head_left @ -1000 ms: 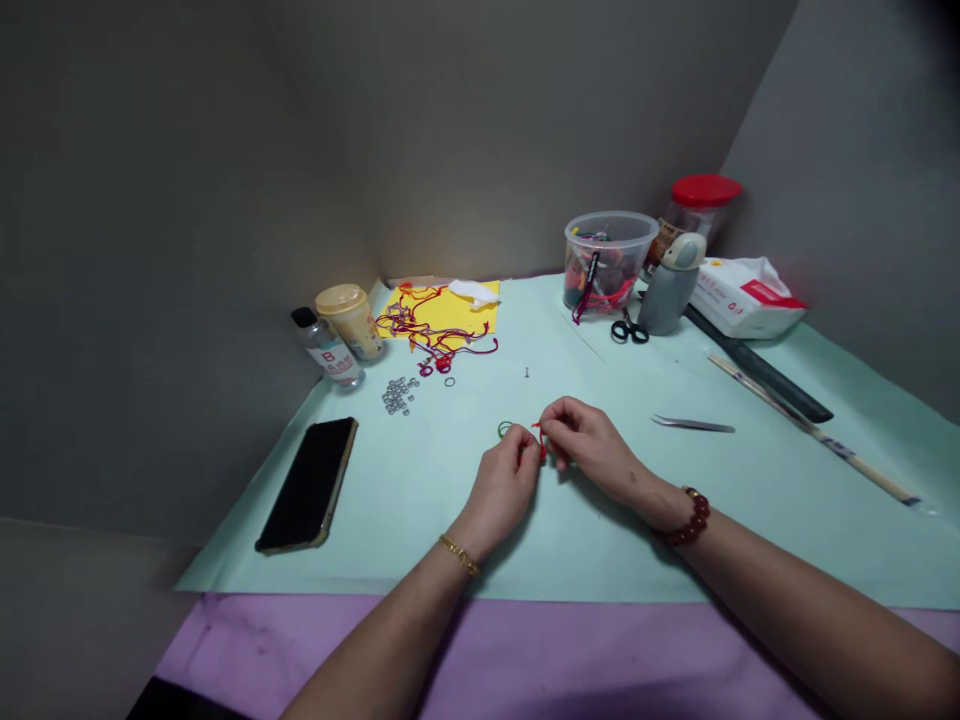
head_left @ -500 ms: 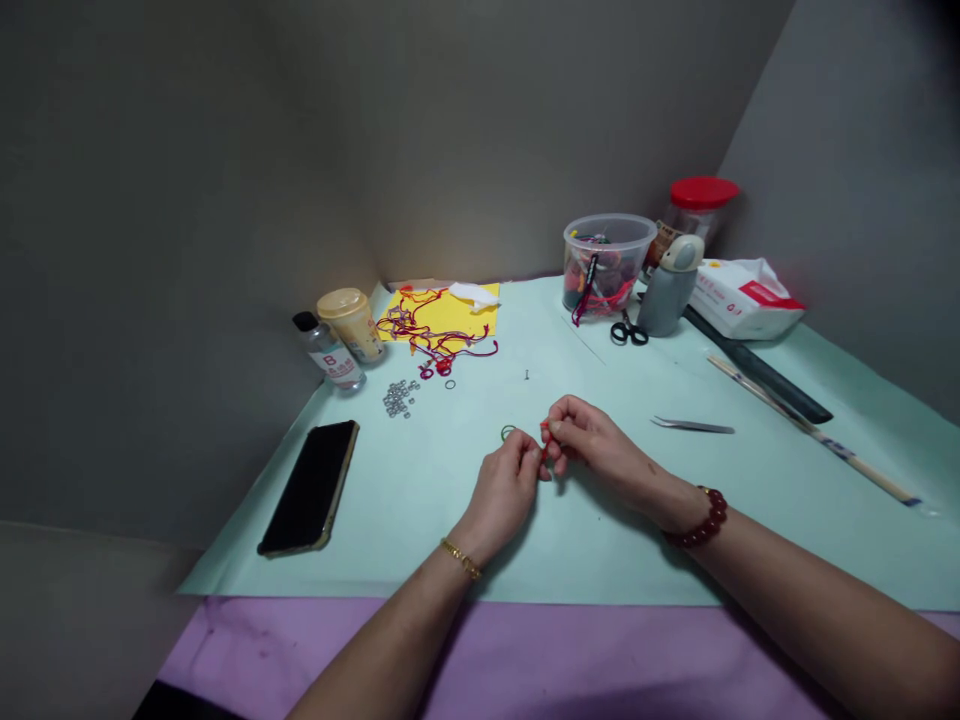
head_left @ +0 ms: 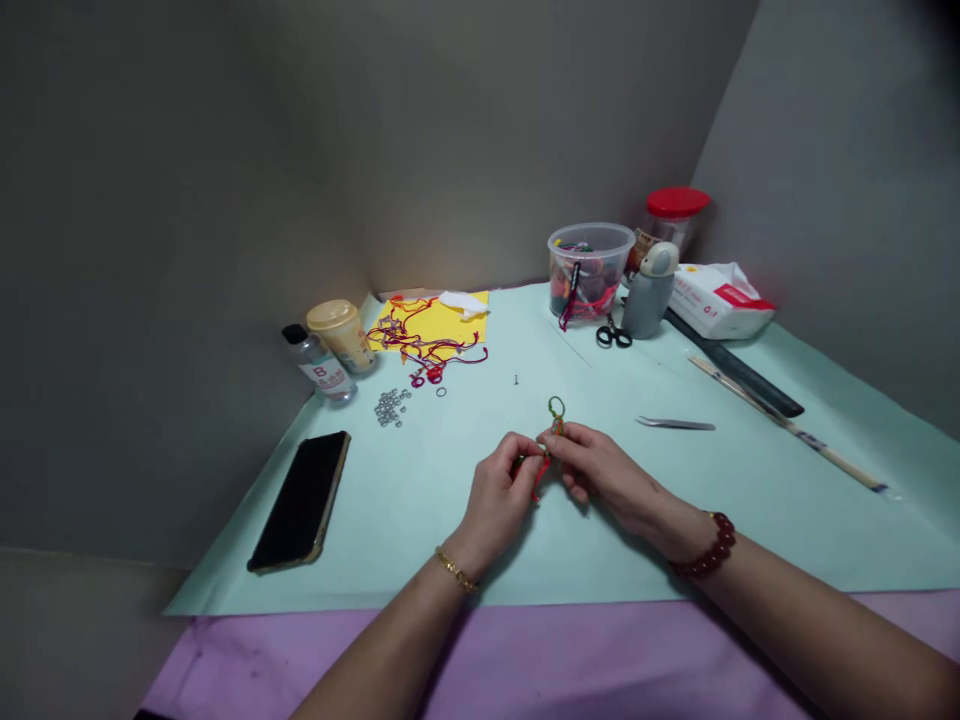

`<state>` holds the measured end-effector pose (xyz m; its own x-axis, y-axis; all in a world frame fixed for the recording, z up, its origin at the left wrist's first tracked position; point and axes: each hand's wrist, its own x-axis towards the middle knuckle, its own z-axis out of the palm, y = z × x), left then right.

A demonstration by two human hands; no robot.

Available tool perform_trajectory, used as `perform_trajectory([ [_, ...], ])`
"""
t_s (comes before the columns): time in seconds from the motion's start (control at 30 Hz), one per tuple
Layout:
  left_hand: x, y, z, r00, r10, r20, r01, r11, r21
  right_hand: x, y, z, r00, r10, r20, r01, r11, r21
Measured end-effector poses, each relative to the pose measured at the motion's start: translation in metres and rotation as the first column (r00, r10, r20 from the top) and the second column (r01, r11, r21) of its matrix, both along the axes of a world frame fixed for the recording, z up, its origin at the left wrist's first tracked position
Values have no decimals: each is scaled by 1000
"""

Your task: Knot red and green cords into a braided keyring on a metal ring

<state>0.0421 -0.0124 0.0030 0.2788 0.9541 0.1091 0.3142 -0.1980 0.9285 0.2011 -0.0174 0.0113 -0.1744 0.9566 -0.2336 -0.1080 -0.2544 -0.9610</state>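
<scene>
My left hand [head_left: 499,495] and my right hand [head_left: 600,470] meet above the mint-green paper [head_left: 420,510], fingertips together. Both pinch a red cord [head_left: 541,478] knotted to a small green loop [head_left: 556,407]. The loop stands up above my fingers, with orange-red knotting [head_left: 556,428] just below it. Part of the cord is hidden inside my fingers, and a red end hangs below them. A gold chain bracelet [head_left: 455,570] circles my left wrist, and a dark red bead bracelet [head_left: 709,549] circles my right.
A black phone [head_left: 300,502] lies to the left, beyond it several small metal rings [head_left: 390,407]. Tangled cords lie on yellow paper [head_left: 450,317]. Tweezers [head_left: 675,423], scissors [head_left: 613,336], a plastic tub [head_left: 589,270], a red-lidded jar [head_left: 671,215] and a long stick [head_left: 787,425] stand farther back.
The green loop no longer lies on the paper left of my hands. It is raised upright between my fingers. The whole view has shifted slightly, with the table's items sitting a little left and lower.
</scene>
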Motion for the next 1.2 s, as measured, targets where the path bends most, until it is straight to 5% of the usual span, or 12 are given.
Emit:
perform_trajectory([
  [0.1, 1, -2, 0, 1000, 14, -25, -13, 1000, 28, -1, 5, -2, 999, -20, -48, 24, 995, 98],
  [0.2, 1, 0, 0, 998, 24, 58, -20, 997, -76, 0, 7, -5, 998, -8, -69, 16, 993, 121],
  [0.33, 0, 4, 2, 974, -44, 222, 110, 949, -297, 2, 9, -4, 1000, 7, -20, -4, 988, 156],
  [0.47, -4, 6, 7, 943, -121, 309, 241, 891, -384, 2, 10, 0, 997, 71, -34, -63, 977, 202],
  [0.77, -11, 5, 16, 965, -258, 51, 263, 935, -237, 0, 14, 0, 987, 110, -115, -90, 982, 167],
  [0.93, -6, 8, 8, 968, -249, 23, 250, 959, -134, -2, 16, 3, 966, 85, -244, -76, 996, 45],
  [1.2, 4, 1, -4, 992, -125, 25, 126, 992, -26, -2, 17, 8, 969, 52, -241, -31, 995, 94],
])
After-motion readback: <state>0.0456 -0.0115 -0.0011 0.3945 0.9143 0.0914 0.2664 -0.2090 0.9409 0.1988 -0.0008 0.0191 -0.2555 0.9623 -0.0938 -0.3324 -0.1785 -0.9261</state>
